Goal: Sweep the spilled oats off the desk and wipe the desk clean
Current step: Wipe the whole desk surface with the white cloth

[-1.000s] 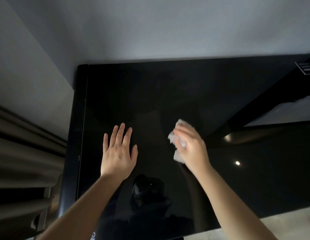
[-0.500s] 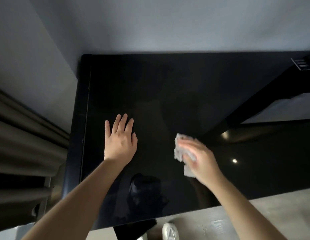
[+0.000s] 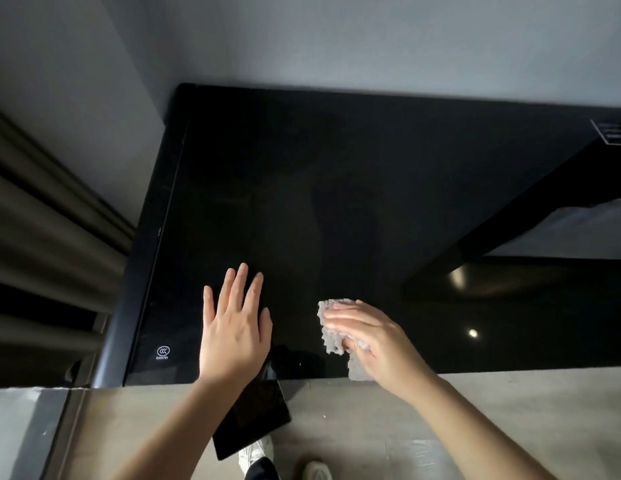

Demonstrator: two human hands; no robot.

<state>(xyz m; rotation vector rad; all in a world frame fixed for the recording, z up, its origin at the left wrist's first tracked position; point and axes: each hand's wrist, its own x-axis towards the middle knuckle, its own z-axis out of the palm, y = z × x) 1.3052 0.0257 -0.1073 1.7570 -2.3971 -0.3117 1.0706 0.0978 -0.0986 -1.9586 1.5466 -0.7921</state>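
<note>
One desk, left hand flat, right hand holding one tissue

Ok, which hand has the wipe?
The right hand holds the wipe; the left hand lies flat on the desk, fingers straight, holding nothing.

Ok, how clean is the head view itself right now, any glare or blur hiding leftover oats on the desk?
Head view: dim overall; the glossy black desk mirrors the room, with a small bright light spot to the right; the right hand and its crumpled tissue are motion-blurred, the left hand sharp; wide-angle bend at the edges; no oats that I can make out.
</note>
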